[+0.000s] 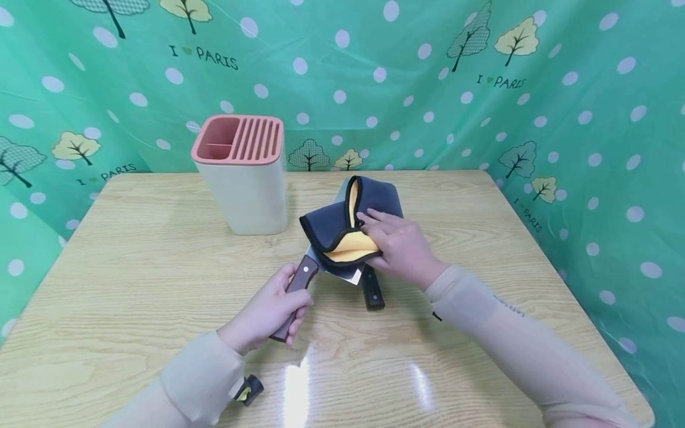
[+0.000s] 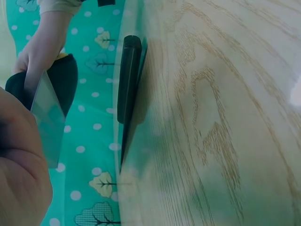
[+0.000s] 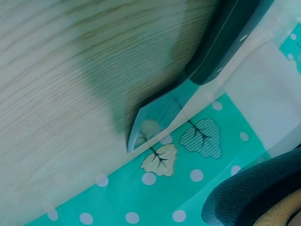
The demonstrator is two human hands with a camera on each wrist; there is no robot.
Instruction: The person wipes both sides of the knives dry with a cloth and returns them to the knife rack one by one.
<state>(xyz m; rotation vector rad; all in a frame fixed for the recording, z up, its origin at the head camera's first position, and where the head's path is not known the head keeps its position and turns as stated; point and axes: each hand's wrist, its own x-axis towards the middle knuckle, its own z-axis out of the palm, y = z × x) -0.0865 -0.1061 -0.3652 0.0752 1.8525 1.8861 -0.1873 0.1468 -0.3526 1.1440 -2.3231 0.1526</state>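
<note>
In the head view, my left hand (image 1: 278, 309) grips the brown riveted handle of a cleaver (image 1: 305, 270), fingers wrapped round it. A navy cloth (image 1: 377, 196) with yellow lining and black edging is folded over its broad blade, and one bright blade corner shows below. My right hand (image 1: 401, 241) holds the cloth against the blade, fingertips on its near fold; the thumb is mostly hidden. The left wrist view shows the bare side of the cleaver blade (image 2: 49, 125). A second knife with a black handle (image 1: 373, 291) lies on the table beneath; its blade (image 3: 164, 113) shows in the right wrist view.
A white knife block (image 1: 246, 199) with a pink slotted top stands at the back left of the wooden table (image 1: 160, 267). Behind and to the right hangs a green dotted curtain (image 1: 342, 89).
</note>
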